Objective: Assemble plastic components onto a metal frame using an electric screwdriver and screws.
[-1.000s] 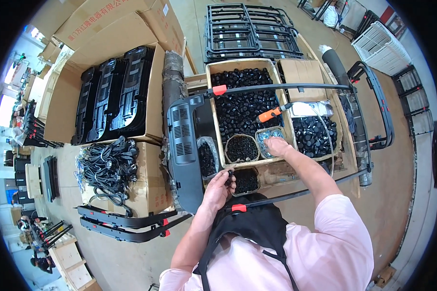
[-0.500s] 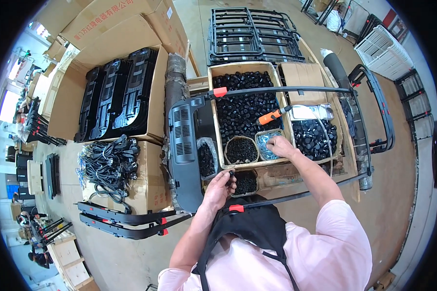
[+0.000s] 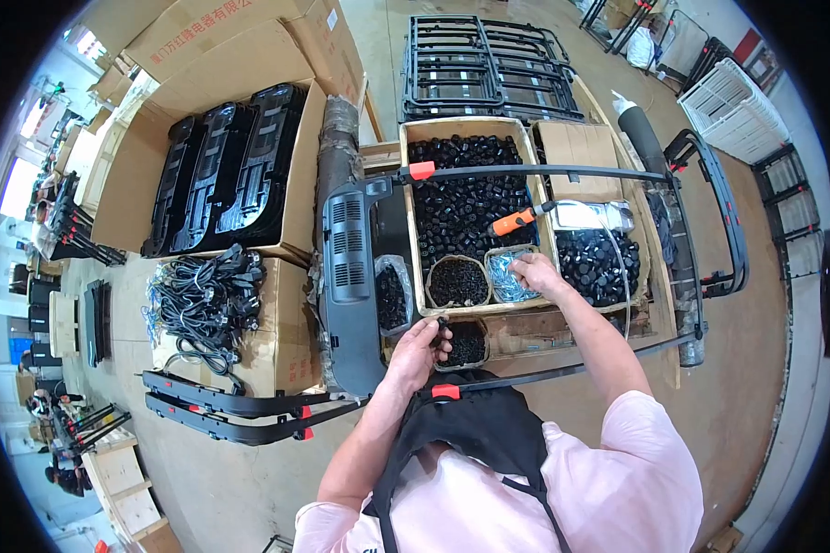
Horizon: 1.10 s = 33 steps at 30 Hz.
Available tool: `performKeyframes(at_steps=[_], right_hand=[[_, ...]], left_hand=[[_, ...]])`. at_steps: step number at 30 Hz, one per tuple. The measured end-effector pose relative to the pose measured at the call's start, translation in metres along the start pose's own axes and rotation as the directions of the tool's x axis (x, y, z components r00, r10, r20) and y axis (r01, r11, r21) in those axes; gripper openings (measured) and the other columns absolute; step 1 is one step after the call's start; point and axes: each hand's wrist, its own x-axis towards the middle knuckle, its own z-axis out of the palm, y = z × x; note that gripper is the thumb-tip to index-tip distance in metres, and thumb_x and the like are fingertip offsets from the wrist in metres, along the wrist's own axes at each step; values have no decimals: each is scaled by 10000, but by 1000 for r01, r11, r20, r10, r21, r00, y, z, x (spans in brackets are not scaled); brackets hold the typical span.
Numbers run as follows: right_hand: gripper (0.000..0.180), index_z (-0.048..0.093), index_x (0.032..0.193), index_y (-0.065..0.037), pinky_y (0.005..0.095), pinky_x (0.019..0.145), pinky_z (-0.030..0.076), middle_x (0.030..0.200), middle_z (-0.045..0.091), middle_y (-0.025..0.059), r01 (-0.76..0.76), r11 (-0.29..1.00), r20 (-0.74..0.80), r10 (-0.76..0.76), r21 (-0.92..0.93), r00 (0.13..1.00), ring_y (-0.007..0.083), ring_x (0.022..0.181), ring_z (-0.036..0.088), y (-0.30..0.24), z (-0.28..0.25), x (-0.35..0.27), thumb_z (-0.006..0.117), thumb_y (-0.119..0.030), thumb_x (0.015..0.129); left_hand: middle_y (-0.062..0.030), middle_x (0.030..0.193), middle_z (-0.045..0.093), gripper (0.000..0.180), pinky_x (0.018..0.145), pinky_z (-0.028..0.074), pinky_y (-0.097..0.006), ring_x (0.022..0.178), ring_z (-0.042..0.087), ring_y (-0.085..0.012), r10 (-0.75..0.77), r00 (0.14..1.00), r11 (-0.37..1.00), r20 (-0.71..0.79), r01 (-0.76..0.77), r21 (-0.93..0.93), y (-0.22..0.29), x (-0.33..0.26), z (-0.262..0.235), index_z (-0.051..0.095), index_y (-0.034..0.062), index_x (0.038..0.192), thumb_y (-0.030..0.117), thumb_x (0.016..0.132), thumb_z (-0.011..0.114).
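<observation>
My right hand [image 3: 537, 275] reaches into a small lined box of silvery screws [image 3: 509, 281], fingers pinched together over the pile. Whatever lies between those fingertips is too small to make out. Lower and to the left, my left hand [image 3: 417, 352] is closed round a small black part [image 3: 443, 324], mostly covered by the fingers. It is beside a small box of little black pieces [image 3: 461, 347]. A black tubular frame [image 3: 563, 170] with red clips and a vented dark plastic housing [image 3: 349, 244] at its left end lies across the boxes, around both hands.
An orange power screwdriver [image 3: 515, 222] rests above a wooden bin of black caps [image 3: 466, 198]. Another compartment holds round black caps [image 3: 595, 263]. At left are a carton of black plastic panels [image 3: 231, 175] and coiled black cables [image 3: 214, 300]. Stacked frames [image 3: 489, 69] lie beyond.
My right hand stays at the screw box, its fingers shifted slightly over the screws. My left hand keeps the black part, almost unmoved. The whole view has shifted a little.
</observation>
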Motion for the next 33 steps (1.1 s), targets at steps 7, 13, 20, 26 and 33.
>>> performKeyframes(at_steps=[7,13,20,26,33], right_hand=[[225,755,1060,-4,269,534,448,737,636,10,2,1000,39,-3,24,999,98,604,565,-13,-1,-11,695,-200,966],[197,730,1059,-18,338,711,572,865,737,66,454,861,247,-399,-231,883,162,789,715,-71,41,-69,720,-186,957],[135,724,1026,-48,449,803,569,944,662,123,833,315,500,-684,-454,531,340,949,691,-121,77,-107,644,-129,953],[126,730,1009,-42,447,785,566,925,630,113,878,205,563,-699,-433,441,328,930,675,-129,87,-109,648,-90,927],[135,729,1023,-29,431,776,569,919,647,115,892,191,606,-673,-411,424,326,904,685,-142,104,-118,675,-81,911]], left_hand=[[-32,992,670,234,708,507,-282,813,623,-137,19,1000,1000,-12,-19,-16,-2,-1,-2,616,79,1253,248,1115,531],[-32,993,708,244,686,521,-256,802,648,-107,79,996,997,-40,-78,22,1,-5,-1,623,64,1234,264,1109,561],[-18,961,705,215,663,515,-236,771,640,-89,104,995,992,-5,-103,75,8,-7,-2,620,80,1180,275,1110,562],[-36,963,697,228,679,521,-254,767,626,-103,109,994,990,2,-109,92,13,-14,-6,611,54,1198,256,1116,545],[-35,991,722,232,679,532,-248,774,643,-96,106,994,993,21,-107,44,14,-23,-17,622,57,1203,260,1113,555]])
